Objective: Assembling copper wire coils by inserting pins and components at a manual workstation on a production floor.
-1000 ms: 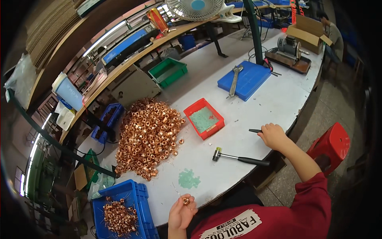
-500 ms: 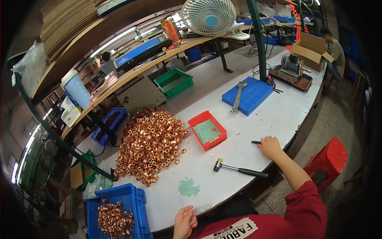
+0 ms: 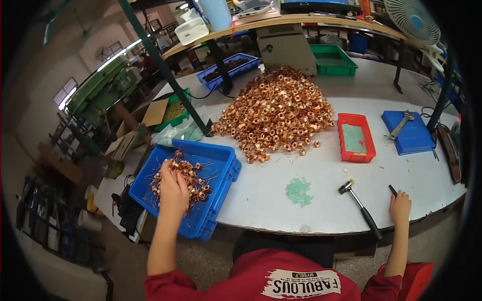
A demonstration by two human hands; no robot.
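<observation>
My left hand (image 3: 173, 188) reaches into the blue plastic tray (image 3: 223, 188) at the left. Its fingers stretch down over a heap of copper wire coils (image 3: 198, 189) with loose wire ends; the fingertips are partly hidden among them. My right hand (image 3: 400, 206) rests near the table's front edge at the right, closed round a slim black tool (image 3: 392, 190). Only one end of that tool shows, so its kind is unclear. Left of this hand lies a small hammer (image 3: 360, 208) with a black grip. Pale green flat bits (image 3: 299, 192) are spread on the table between my hands.
A large pile of copper coils (image 3: 276, 113) covers the middle back. Right of it stand a red bin (image 3: 370, 145) of pale green bits and a blue box (image 3: 416, 138) bearing an adjustable wrench (image 3: 401, 125). Behind are a green bin (image 3: 334, 70) and a shelf (image 3: 301, 19). A post (image 3: 165, 70) rises beyond the tray.
The view has swung left. My left hand has gone from in front of my body into the blue tray, onto the coils. My right hand still holds the black tool beside the hammer.
</observation>
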